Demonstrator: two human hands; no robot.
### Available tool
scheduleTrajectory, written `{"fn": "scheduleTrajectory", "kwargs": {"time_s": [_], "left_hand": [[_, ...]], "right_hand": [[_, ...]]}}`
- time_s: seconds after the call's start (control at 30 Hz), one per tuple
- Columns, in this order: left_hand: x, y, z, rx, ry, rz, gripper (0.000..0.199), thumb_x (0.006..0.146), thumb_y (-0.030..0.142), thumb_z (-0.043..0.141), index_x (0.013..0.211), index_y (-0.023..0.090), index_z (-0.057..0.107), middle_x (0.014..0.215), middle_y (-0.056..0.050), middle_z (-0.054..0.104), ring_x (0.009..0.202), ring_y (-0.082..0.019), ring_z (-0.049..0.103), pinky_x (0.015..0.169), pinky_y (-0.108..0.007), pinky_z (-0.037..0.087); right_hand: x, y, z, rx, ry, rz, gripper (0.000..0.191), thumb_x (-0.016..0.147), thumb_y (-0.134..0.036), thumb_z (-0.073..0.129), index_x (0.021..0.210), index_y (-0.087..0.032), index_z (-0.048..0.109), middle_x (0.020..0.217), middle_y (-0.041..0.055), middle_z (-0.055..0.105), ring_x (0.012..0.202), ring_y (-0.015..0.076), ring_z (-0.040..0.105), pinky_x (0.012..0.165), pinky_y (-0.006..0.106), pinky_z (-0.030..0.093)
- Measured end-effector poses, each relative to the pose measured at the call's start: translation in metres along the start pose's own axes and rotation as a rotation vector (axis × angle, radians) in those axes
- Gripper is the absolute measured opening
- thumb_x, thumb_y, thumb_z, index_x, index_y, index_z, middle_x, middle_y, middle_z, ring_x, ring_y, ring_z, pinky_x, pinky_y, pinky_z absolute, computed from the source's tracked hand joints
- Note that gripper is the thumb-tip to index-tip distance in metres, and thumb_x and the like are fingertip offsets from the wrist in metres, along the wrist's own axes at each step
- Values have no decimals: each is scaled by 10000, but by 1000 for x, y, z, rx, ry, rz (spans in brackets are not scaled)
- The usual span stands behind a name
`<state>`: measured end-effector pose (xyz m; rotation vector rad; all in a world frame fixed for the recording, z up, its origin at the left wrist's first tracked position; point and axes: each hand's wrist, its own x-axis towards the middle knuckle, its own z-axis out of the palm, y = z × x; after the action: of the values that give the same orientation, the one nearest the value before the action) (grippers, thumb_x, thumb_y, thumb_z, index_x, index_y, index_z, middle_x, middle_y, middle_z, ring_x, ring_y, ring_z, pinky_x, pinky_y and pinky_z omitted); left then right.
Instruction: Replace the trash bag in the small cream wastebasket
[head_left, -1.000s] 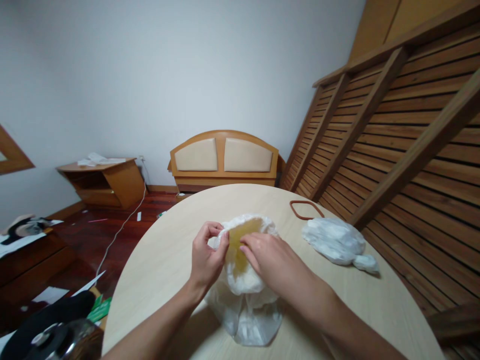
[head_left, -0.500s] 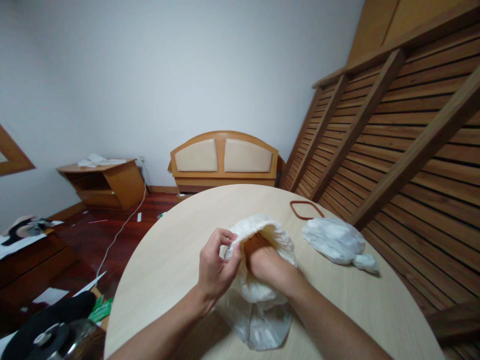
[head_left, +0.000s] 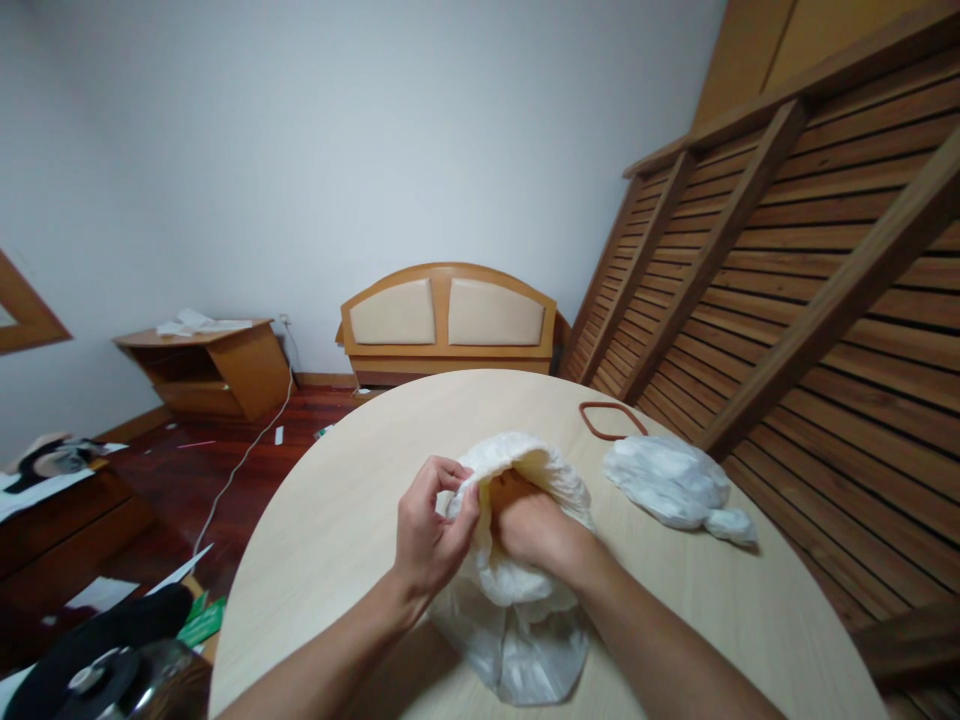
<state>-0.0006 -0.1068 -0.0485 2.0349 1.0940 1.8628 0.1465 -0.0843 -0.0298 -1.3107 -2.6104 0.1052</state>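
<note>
A crumpled white plastic bag stands on the round pale table, its gathered rim open toward me. My left hand pinches the left side of the rim between thumb and fingers. Inside the mouth is my right hand, its fingers hidden by the bag, so what they hold cannot be seen. To the right lies a second whitish bag, bunched at one end. Just behind that one rests a reddish-brown rounded ring.
Beyond the table stands a wooden headboard. Slatted wooden panels lean along the right. At the left are a low cabinet with papers, a white cable on the floor, and a kettle-like metal object at the lower left.
The bag's rim and lower part have shifted very slightly. Both hands keep nearly the same places, the right one still inside the bag.
</note>
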Motion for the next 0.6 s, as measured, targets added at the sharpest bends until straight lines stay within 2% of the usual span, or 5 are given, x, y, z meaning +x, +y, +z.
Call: {"fn": "scheduleTrajectory", "kwargs": {"time_s": [0.1,0.2,0.37,0.53,0.6], "left_hand": [[3,-6,-1,3,34,-41,197,919,257,599,748,207,516,816,-27,632,774,-153,637,692,-253,528],[8,-11,-2,1,78,-96,230,923,305,594,730,203,522,790,-23,629,734,-148,627,663,-246,523],[11,-14,-3,-8,117,-131,265,918,363,596,719,201,529,783,-22,634,723,-147,627,656,-243,527],[12,-18,-3,4,143,-159,274,911,384,599,718,202,529,780,-21,634,725,-148,628,659,-244,526],[13,-19,-4,8,154,-172,272,909,382,598,719,201,529,778,-18,630,718,-144,620,649,-240,518]], "right_hand": [[-6,-8,-11,-62,-74,101,287,905,-90,484,971,-80,763,979,198,780,908,285,754,826,336,560],[-11,-18,-24,-74,-56,127,327,962,-143,412,976,-94,735,916,177,778,839,276,761,708,315,537],[-13,-22,-29,-66,-183,-4,285,934,-186,448,963,-125,725,917,158,785,775,268,758,638,308,490],[-19,-28,-40,-43,-63,45,328,948,-167,389,1025,-115,703,918,169,780,802,287,755,656,339,500],[-24,-34,-45,-7,-103,44,346,964,-216,383,1000,-121,714,887,168,780,776,295,754,660,356,512]]}}
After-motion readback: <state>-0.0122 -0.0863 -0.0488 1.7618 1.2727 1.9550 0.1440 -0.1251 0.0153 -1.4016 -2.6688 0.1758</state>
